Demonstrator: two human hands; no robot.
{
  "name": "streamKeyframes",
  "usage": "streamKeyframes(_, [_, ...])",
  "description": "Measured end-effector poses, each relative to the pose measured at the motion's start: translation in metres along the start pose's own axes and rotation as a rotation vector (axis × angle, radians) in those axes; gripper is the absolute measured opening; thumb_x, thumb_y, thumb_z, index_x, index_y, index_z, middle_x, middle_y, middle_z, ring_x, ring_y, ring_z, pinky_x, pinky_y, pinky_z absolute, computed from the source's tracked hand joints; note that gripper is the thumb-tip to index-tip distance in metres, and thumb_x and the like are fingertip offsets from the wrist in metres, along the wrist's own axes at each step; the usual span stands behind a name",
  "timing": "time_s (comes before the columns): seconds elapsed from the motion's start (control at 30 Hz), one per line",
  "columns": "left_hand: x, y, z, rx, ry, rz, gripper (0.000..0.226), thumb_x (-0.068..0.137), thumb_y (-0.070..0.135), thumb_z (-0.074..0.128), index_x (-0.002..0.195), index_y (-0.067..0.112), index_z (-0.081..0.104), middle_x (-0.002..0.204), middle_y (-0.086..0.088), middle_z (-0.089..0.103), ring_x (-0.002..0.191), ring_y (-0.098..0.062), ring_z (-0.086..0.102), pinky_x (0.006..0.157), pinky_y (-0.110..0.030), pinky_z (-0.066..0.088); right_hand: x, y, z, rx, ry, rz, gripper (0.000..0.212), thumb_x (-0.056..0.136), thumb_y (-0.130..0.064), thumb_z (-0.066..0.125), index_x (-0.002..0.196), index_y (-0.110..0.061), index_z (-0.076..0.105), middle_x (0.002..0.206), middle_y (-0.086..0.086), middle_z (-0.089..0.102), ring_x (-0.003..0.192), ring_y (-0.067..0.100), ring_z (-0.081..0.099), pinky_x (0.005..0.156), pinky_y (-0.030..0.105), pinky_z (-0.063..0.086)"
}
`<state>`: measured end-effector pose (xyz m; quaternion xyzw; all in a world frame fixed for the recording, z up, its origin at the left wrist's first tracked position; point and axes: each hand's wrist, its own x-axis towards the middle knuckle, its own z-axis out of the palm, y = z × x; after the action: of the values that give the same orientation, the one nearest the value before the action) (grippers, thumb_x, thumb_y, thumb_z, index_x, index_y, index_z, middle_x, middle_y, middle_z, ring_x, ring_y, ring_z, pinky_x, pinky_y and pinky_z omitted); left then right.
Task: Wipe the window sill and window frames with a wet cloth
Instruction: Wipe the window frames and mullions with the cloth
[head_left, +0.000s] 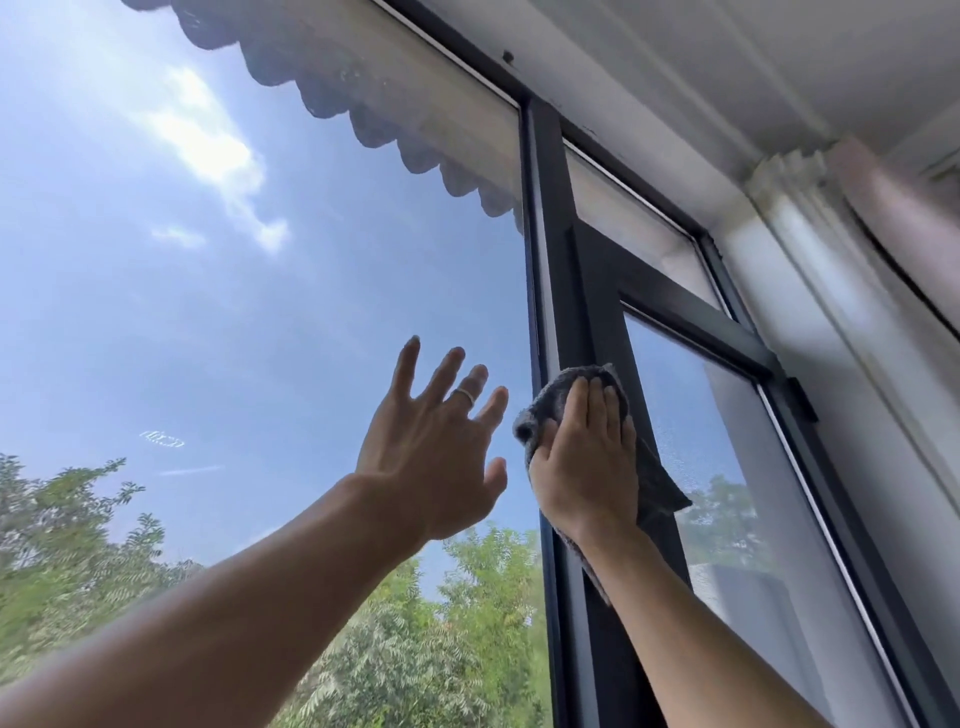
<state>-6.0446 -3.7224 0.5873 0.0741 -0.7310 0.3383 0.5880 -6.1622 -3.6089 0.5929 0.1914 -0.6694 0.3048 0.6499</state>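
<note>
Two bare forearms are raised from the bottom edge toward the window, seen from below. The left hand (436, 447) is held up in front of the big glass pane (260, 312), fingers straight and spread, nothing gripped; a ring (464, 395) is worn on one finger. Whether the fingertips touch the glass cannot be told.

The right hand (587, 457) is laid flat, fingers straight and close together, pressing a grey cloth (550, 400) against the dark vertical frame post (576, 291). The cloth is bunched above and to the left of the fingers, and a corner hangs out below the palm on the right, over the edge of the side pane (737, 467). More cloth is trailed under the wrist along the post. The two hands are just beside each other, not touching.

A dark crossbar (696, 327) is joined to the post above the right hand, splitting the right side into the lower side pane and a smaller upper pane (623, 213). Fine droplets or specks are seen on the side pane near the cloth.

To the right, a pale wall reveal (831, 338) and gathered curtain (904, 208) are seen, with a white ceiling (727, 62) above.

Through the glass, green trees (405, 649) are seen low, a scalloped roof edge (363, 104) at the top, and blue sky with a bright cloud (208, 145) beyond.
</note>
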Motion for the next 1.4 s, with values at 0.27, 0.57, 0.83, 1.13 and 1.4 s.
streamKeyframes(0.27, [0.022,0.003,0.0,0.026,0.01,-0.007,0.07,0.097,0.058,0.02,0.156,0.026,0.002,0.164,-0.005,0.001,0.15,-0.026,-0.013,0.114,-0.06,-0.013,0.049,-0.006,0.001,0.003,0.014,-0.01,0.064,0.103,-0.032,0.032,0.156,-0.01,0.005,0.165,0.008,0.007,0.152,0.021,0.001,0.124,0.039,0.002])
streamKeyframes(0.57, [0.06,-0.004,0.0,0.055,0.022,-0.099,0.074,0.089,0.059,-0.002,0.156,0.028,0.005,0.164,0.0,0.005,0.151,-0.022,-0.009,0.117,-0.057,-0.01,0.087,-0.004,-0.007,0.061,-0.016,-0.09,0.068,0.098,-0.034,0.038,0.153,-0.007,0.01,0.163,0.01,0.009,0.151,0.023,0.002,0.123,0.04,0.002])
streamKeyframes(0.83, [0.092,-0.006,-0.002,0.083,0.032,-0.133,0.063,0.098,0.053,0.011,0.156,0.028,0.006,0.164,0.0,0.006,0.151,-0.022,-0.008,0.117,-0.057,-0.009,0.099,0.006,-0.002,0.048,-0.051,-0.159,0.071,0.099,-0.038,0.033,0.155,-0.005,0.003,0.164,0.012,0.003,0.152,0.024,-0.001,0.123,0.04,0.002])
streamKeyframes(1.13, [0.11,-0.01,-0.001,0.148,0.013,-0.172,0.066,0.099,0.049,0.016,0.156,0.02,0.002,0.165,0.0,0.006,0.151,-0.022,-0.008,0.115,-0.059,-0.014,0.126,0.007,-0.004,-0.02,-0.119,-0.227,0.073,0.101,-0.041,0.029,0.155,-0.003,-0.003,0.164,0.016,-0.002,0.152,0.027,-0.003,0.123,0.042,0.002])
streamKeyframes(1.4, [0.115,-0.014,-0.005,0.204,0.044,-0.154,0.066,0.099,0.05,0.018,0.156,0.02,0.007,0.164,0.0,0.011,0.151,-0.024,-0.005,0.111,-0.059,-0.024,0.194,-0.015,-0.006,0.057,-0.085,-0.118,0.075,0.1,-0.048,0.029,0.156,-0.005,0.006,0.164,0.013,0.004,0.151,0.027,0.003,0.123,0.043,0.005])
